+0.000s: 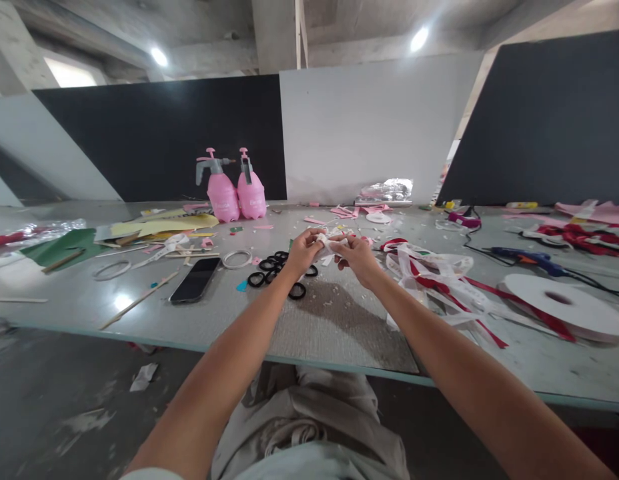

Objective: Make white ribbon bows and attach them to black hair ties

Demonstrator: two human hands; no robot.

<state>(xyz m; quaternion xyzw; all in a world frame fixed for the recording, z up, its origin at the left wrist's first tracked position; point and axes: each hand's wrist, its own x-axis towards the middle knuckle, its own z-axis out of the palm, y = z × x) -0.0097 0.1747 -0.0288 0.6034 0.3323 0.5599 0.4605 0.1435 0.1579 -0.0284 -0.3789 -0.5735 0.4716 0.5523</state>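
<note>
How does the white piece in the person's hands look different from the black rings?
Color: the white piece is pale, while the black rings are dark.
Place: the white piece is held up between the fingers of the left hand and right hand; the black rings lie loose in a group on the worktop.
Number: one white piece shows, against several black rings.
Both are small beside the hands.

At the frame's centre, we pinch a small white piece (328,243) between our left hand (304,252) and right hand (358,257). Black rings (273,265) lie just to their lower left. We see a phone (196,280) left of centre, pink spray bottles (223,197) higher up, and a white spool (589,305) at right.
</note>
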